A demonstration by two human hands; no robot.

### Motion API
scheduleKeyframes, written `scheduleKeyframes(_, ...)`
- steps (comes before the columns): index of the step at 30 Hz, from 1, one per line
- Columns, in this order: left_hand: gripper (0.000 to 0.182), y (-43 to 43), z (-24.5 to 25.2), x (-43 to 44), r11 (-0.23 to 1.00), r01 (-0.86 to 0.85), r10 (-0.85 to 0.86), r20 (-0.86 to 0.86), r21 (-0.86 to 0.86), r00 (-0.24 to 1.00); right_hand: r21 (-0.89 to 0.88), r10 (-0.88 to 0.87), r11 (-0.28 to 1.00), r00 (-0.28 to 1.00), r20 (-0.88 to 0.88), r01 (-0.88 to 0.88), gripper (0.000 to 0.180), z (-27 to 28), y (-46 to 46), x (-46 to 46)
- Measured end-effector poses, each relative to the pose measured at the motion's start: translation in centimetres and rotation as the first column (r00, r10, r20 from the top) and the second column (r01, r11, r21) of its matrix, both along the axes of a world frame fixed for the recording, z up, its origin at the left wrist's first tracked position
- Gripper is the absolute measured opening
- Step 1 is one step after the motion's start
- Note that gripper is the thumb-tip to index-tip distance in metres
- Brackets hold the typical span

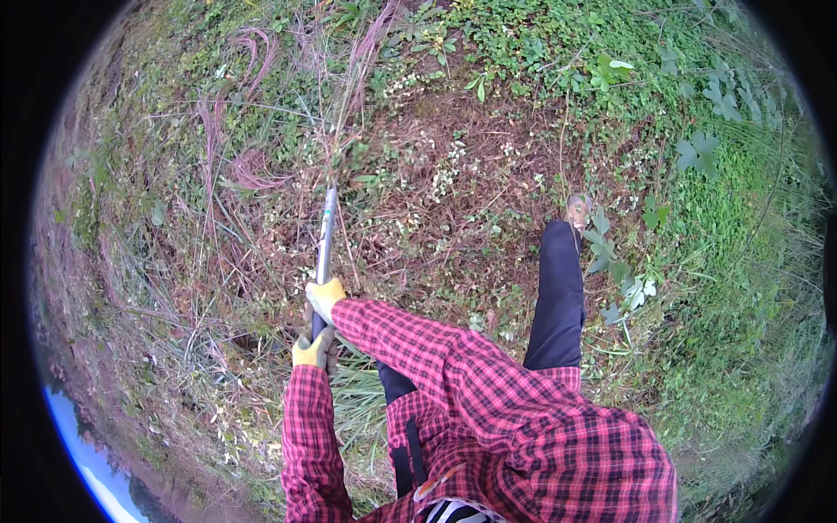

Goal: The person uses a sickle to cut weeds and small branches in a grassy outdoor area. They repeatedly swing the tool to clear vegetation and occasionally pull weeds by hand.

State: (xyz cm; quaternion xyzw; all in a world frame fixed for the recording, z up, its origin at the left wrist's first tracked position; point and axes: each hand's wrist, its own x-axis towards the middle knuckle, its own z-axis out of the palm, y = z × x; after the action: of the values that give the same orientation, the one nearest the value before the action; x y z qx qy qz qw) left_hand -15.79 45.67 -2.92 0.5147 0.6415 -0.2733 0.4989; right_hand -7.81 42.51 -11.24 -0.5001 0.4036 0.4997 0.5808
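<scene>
Both hands wear yellow and pale work gloves and grip one long metal pole (326, 235). My left hand (314, 353) closes round the dark lower part of the pole, nearest my body. Just beyond it, my right hand (325, 299) holds the pole too, that arm reaching across in front of my body. The silver shaft points away from me towards the weeds, and its far end is lost among grass stalks, so I cannot tell what kind of head it bears. Long reddish grass stalks (366, 49) lie near that far end.
Trampled dry grass and low stems (458, 157) cover the ground before me. My leg in dark trousers (557, 294) stands at the right, beside broad-leaved vines (600, 242). Dense green undergrowth (732, 196) fills the right side. Cut-looking grass tufts (252, 171) lie at the left.
</scene>
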Motion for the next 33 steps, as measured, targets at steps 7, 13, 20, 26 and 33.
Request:
scheduleKeyframes(7, 0.023, -12.3, 2.5, -0.1, 0.933, -0.289, 0.335, 0.225, -0.215, 0.915, 0.212, 0.156, 0.963, 0.985, 0.07, -0.167, 0.013, 0.9, -11.5, 0.0)
scheduleKeyframes(13, 0.031, -18.3, 0.3, 12.7, 0.985, -0.011, 0.101, 0.517, -0.174, 0.85, -0.052, 0.2, 0.979, 0.894, 0.4, -0.196, 0.027, 4.7, -19.0, 15.0)
scheduleKeyframes(20, 0.049, -24.5, -4.6, 11.8, 0.937, 0.092, -0.023, 0.205, -0.337, 0.978, -0.442, 0.521, 0.791, 0.845, 0.122, -0.423, 0.027, 2.6, -23.5, 13.8)
scheduleKeyframes(26, 0.017, -25.5, 2.6, -8.9, 0.792, -0.152, 0.197, 0.012, -0.592, 0.98, -0.199, 0.401, 0.897, 0.916, -0.002, -0.393, 0.017, 4.7, -27.6, -6.6)
scheduleKeyframes(33, 0.022, -22.5, -1.6, 8.5, 0.825, -0.08, 0.263, 0.256, -0.559, 0.93, -0.29, 0.349, 0.922, 0.879, 0.326, -0.258, 0.024, 3.8, -23.2, 11.6)
